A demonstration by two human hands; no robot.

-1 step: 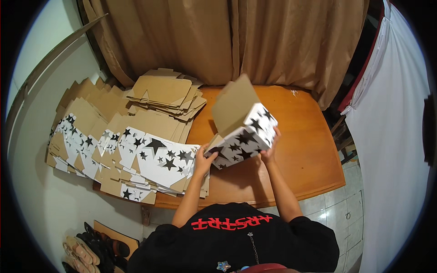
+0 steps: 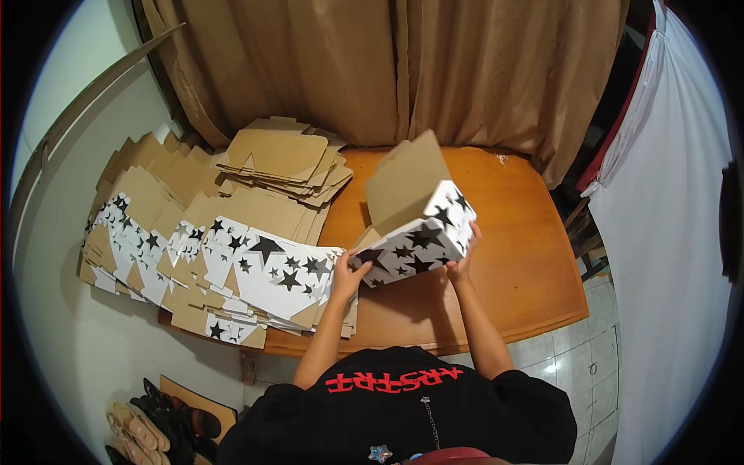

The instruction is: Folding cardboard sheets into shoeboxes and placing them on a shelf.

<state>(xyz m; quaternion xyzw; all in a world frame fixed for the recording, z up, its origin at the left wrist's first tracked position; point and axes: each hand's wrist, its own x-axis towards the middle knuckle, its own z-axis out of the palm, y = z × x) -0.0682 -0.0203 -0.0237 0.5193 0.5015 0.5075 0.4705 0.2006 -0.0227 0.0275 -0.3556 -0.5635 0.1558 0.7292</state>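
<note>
Between my hands is a cardboard box (image 2: pixel 411 246), white with black and grey stars outside and plain brown inside. Its tall brown flap (image 2: pixel 407 182) stands up on the far side, leaning back. My left hand (image 2: pixel 349 273) grips the box's near left corner, thumb on the starred wall. At the right end, my right hand (image 2: pixel 463 252) is closed round the lower edge, with some fingers hidden behind the end wall. The box is tilted over the wooden table (image 2: pixel 527 256); whether its underside touches the table I cannot tell.
Flat star-printed cardboard blanks (image 2: pixel 287 271) lie in overlapping heaps on the left, close to my left hand. Behind them is a stack of brown blanks (image 2: pixel 271 155). A brown curtain (image 2: pixel 325 70) hangs along the far edge, a white cloth (image 2: pixel 659 232) at the right. Shoes (image 2: pixel 147 426) sit lower left.
The box has shifted slightly to the right and turned a little, its near wall now more level. Both hands have moved with it and keep their hold.
</note>
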